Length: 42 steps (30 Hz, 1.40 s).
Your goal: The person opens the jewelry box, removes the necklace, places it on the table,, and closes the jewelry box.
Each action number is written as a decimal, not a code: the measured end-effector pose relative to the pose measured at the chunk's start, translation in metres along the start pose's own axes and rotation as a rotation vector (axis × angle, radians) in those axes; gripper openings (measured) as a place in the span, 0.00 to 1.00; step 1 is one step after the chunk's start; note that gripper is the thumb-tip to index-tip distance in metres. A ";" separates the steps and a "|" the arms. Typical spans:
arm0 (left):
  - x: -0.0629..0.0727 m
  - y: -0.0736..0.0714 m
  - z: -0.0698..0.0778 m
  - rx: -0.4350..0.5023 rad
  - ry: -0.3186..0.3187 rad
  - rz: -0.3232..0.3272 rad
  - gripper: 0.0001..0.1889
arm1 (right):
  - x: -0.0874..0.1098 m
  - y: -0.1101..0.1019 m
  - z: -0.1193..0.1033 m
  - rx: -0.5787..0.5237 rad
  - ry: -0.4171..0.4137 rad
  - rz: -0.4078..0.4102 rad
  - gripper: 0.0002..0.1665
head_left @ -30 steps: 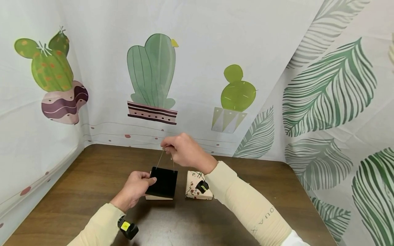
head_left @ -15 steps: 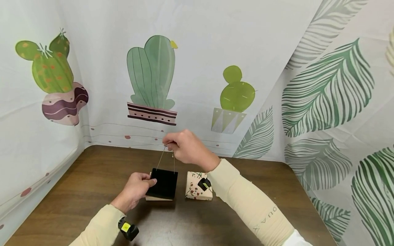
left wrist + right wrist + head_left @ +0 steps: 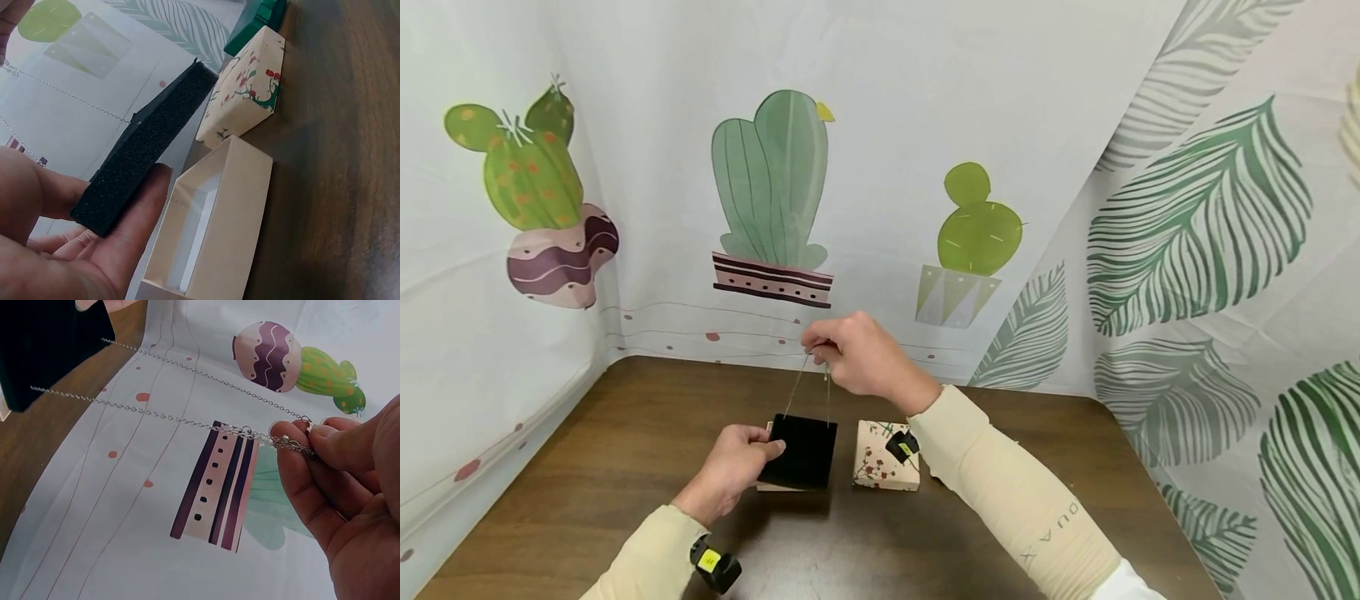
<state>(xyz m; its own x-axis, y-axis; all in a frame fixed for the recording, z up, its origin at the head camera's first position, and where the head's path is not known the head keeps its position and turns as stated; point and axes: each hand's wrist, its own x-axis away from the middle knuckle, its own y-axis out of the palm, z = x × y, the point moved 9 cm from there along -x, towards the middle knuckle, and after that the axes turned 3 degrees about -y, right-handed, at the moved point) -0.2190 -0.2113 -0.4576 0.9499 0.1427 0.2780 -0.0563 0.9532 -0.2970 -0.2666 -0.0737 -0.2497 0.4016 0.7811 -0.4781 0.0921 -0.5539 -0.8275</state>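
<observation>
My left hand (image 3: 730,467) pinches a square black foam insert (image 3: 807,454) at its left edge, thumb on top and fingers underneath. In the left wrist view the foam insert (image 3: 147,144) is tilted above an open cream box base (image 3: 240,219). A thin silver necklace chain (image 3: 156,414) runs from two spots at the insert's far edge up to my right hand (image 3: 868,358). The right wrist view shows the thumb and fingers of that hand (image 3: 350,494) pinching the chain's clasp end, with both strands drawn nearly straight. The insert's front face is hidden from the wrist cameras.
A floral-patterned box lid (image 3: 880,477) lies on the brown table (image 3: 1000,500) right of the box base. Behind it, a green object (image 3: 259,22) appears in the left wrist view. A cactus-printed cloth (image 3: 880,167) hangs beyond the table's back edge.
My right hand has risen a little and moved slightly right, pulling the chain up. My left hand keeps the foam insert in nearly the same place.
</observation>
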 end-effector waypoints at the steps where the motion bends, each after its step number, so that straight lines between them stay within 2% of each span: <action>1: 0.001 0.001 0.000 -0.003 0.001 0.004 0.15 | 0.000 0.000 0.002 -0.003 0.007 0.004 0.12; 7: 0.005 0.004 0.000 0.013 0.001 0.013 0.07 | 0.001 -0.005 0.012 -0.004 0.059 0.026 0.13; 13: 0.006 0.006 -0.003 0.043 -0.005 0.009 0.08 | 0.001 -0.006 0.020 -0.007 0.128 0.039 0.14; 25: 0.006 0.006 -0.008 0.112 0.000 0.003 0.08 | 0.005 -0.009 0.039 0.004 0.336 0.078 0.15; 35: 0.007 0.004 -0.009 0.131 -0.014 -0.003 0.07 | 0.010 -0.015 0.047 0.039 0.409 0.110 0.16; 42: 0.007 0.004 -0.009 0.149 -0.011 -0.010 0.12 | 0.012 -0.020 0.050 0.048 0.427 0.135 0.14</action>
<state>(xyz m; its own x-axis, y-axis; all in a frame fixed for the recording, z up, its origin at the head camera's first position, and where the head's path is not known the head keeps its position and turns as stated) -0.2095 -0.2085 -0.4654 0.9473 0.1351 0.2904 -0.0926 0.9835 -0.1552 -0.3094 -0.0384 -0.2533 0.7480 0.5085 -0.4264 -0.0248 -0.6206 -0.7837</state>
